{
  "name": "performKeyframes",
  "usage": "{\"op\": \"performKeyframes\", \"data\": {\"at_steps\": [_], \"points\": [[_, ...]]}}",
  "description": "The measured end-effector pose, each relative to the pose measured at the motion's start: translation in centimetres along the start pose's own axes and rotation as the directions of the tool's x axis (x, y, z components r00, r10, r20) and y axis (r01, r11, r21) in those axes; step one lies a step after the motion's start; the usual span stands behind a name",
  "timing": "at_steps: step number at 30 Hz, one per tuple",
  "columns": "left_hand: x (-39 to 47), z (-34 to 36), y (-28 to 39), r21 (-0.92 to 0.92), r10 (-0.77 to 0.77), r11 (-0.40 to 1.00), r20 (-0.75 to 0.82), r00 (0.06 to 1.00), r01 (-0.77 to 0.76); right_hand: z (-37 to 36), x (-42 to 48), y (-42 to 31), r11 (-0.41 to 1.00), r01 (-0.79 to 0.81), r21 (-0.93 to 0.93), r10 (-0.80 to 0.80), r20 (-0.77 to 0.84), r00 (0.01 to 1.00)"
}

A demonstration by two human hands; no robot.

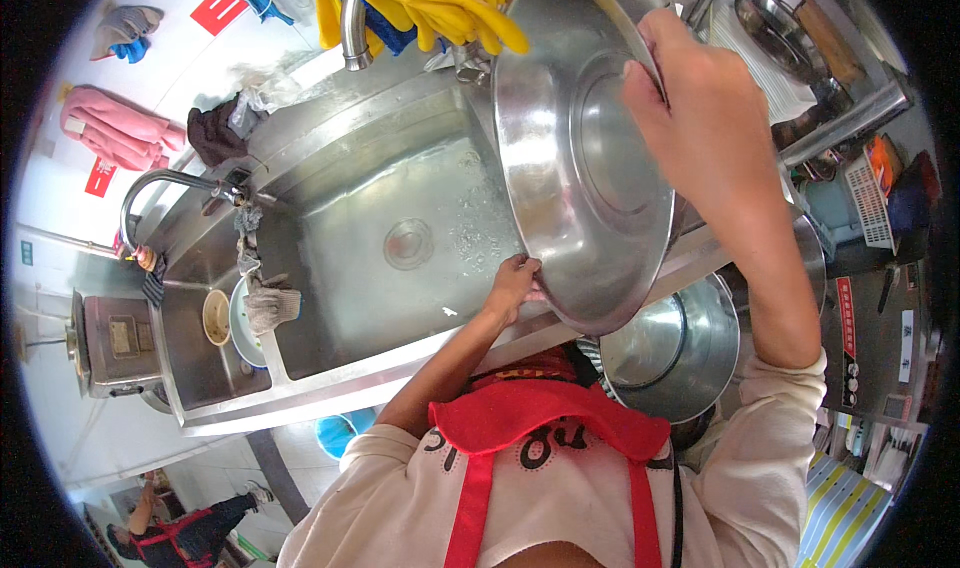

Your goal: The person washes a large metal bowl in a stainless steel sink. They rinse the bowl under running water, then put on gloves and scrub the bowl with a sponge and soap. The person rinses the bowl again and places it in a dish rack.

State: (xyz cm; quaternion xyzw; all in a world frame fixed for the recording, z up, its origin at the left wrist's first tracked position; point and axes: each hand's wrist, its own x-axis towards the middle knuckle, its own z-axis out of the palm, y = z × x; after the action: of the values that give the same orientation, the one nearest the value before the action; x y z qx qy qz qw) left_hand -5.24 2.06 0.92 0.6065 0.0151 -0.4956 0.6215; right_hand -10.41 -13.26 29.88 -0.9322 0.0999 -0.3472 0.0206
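Observation:
A large round stainless steel basin [547,185] is tilted up on its side over the right end of a steel sink [360,320]. My right hand [701,110] grips its upper right rim, the thumb inside the gap at the edge. At the basin's lower left rim is my left hand [516,290], its fingers closed round the edge. Clear water with bubbles stands in the sink, above a round drain [409,244]. A small white scrap [449,312] shows near the sink's front side.
Yellow rubber gloves [427,1] hang over a faucet [355,35] behind the sink. A smaller left basin holds a beige bowl [216,317]. A large metal pot [675,350] stands right of my body. Another person [184,530] is at the far lower left.

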Motion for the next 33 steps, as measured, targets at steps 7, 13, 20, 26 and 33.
{"op": "performKeyframes", "data": {"at_steps": [7,13,20,26,33], "points": [[0.2,-1.0,0.7,0.027,0.084,0.996,-0.107,0.991,-0.082,0.2,-3.0,7.7,0.965,-0.215,0.153,0.206,0.071,0.976],[-0.7,-1.5,3.9,0.125,0.220,0.971,-0.118,0.968,-0.205,0.8,-9.7,15.4,0.658,-0.514,0.551,0.507,0.180,0.843],[-2.7,-3.6,9.0,0.140,0.362,0.931,-0.238,0.901,-0.337,1.2,-11.2,14.6,0.468,-0.773,0.429,0.709,0.341,0.618],[-6.2,-8.5,11.4,0.294,0.471,0.877,-0.366,0.803,-0.380,5.9,-11.6,12.3,0.566,-0.691,0.449,0.587,0.369,0.721],[-10.7,-14.6,10.2,0.216,0.422,0.907,-0.469,0.776,-0.362,12.1,-11.9,7.1,0.426,-0.659,0.620,0.482,0.460,0.745]]}}
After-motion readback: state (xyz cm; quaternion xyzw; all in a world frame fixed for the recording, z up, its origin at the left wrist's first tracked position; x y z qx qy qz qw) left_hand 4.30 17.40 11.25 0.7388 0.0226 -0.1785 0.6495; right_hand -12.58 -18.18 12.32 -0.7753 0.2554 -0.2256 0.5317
